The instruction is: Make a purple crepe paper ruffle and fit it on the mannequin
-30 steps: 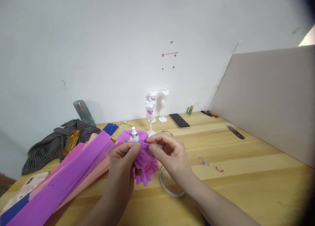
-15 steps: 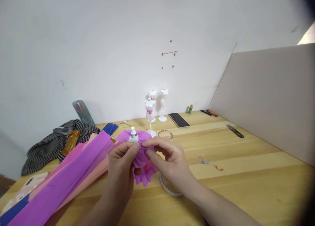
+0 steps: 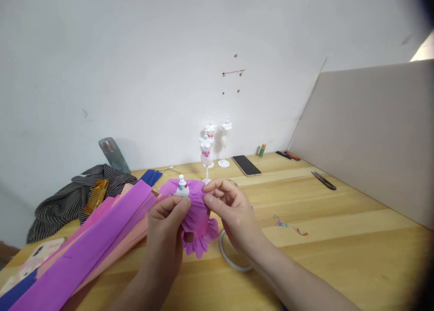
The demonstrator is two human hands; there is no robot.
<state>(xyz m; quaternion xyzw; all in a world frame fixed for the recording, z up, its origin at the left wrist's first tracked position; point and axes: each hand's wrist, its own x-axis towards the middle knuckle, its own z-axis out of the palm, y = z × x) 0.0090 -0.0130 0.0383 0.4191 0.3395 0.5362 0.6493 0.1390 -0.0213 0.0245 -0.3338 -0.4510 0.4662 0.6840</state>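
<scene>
A small white dress-form mannequin [image 3: 182, 190] is wrapped in ruffled purple crepe paper [image 3: 196, 211], its knobbed neck showing above the folds. My left hand [image 3: 167, 225] pinches the paper against the mannequin's body, thumb just below the white chest. On the other side, my right hand [image 3: 228, 207] holds the paper's upper right edge between thumb and fingertips. Pink paper shows under the purple, and a frilled hem hangs between the hands. The mannequin's lower part is hidden.
Long purple paper strips [image 3: 88, 238] and a striped cloth [image 3: 84, 189] lie at left. Behind my hands stand several white mannequins [image 3: 206, 150], near a phone [image 3: 247, 165]. Scissors [image 3: 323, 181] lie at right, paper scraps [image 3: 280, 221] nearer. A tape roll [image 3: 233, 261] sits below my right wrist.
My right hand has moved slightly right and up, drawing the paper edge out from the mannequin, and more folds show. My left hand keeps its pinch, shifted slightly left.
</scene>
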